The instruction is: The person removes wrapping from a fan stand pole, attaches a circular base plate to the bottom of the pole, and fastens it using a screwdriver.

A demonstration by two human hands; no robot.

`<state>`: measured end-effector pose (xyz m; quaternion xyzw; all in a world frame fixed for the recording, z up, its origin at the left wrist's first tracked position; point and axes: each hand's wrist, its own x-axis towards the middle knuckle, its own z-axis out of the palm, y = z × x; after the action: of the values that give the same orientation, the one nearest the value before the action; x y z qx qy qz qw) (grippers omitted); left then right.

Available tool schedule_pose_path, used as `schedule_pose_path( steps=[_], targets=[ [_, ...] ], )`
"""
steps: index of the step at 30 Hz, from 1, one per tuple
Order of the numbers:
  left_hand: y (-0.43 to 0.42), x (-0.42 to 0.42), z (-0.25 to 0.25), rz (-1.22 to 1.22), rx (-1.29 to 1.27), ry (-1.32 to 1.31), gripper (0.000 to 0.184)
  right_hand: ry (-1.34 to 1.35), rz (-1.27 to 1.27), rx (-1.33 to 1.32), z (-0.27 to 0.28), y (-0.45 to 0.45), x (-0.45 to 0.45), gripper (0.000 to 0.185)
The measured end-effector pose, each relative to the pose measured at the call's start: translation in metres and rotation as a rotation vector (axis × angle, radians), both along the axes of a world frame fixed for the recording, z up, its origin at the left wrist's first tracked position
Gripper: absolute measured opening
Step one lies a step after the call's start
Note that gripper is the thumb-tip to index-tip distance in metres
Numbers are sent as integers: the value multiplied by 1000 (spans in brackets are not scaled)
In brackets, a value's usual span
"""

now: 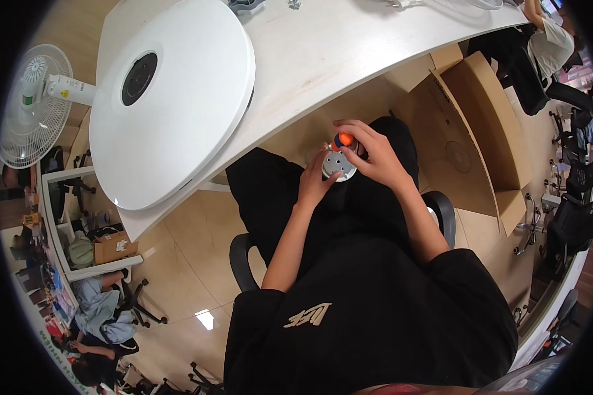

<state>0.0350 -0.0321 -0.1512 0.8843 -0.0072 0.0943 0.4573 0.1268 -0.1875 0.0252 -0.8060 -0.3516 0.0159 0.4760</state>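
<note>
One left hand [314, 179] gripping one grey disc [337, 166], right hand [377, 155] clasping one orange handle [345, 139]

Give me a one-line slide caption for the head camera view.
Left hand holding a round grey piece, right hand gripping an orange-and-blue object, beside a table bearing a white disc.

At two o'clock we read what looks like "TOSHIBA" on the cardboard box [464, 125]. At eight o'clock, green letters on a sign [64, 368] give us "ACH NHIEM". At six, we cannot surely read the black T-shirt's [382, 316] beige lettering [308, 316].
</note>
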Motion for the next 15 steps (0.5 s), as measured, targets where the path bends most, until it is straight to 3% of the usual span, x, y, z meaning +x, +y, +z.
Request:
schedule_pose_path(
  steps=[5, 15],
  targets=[
    [-1, -1, 1, -2, 2, 3, 64, 34, -36, -105, -3, -3, -1, 35],
    [-1, -1, -1, 2, 15, 41, 67, -13, 7, 67, -15, -2, -6, 30]
  ],
)
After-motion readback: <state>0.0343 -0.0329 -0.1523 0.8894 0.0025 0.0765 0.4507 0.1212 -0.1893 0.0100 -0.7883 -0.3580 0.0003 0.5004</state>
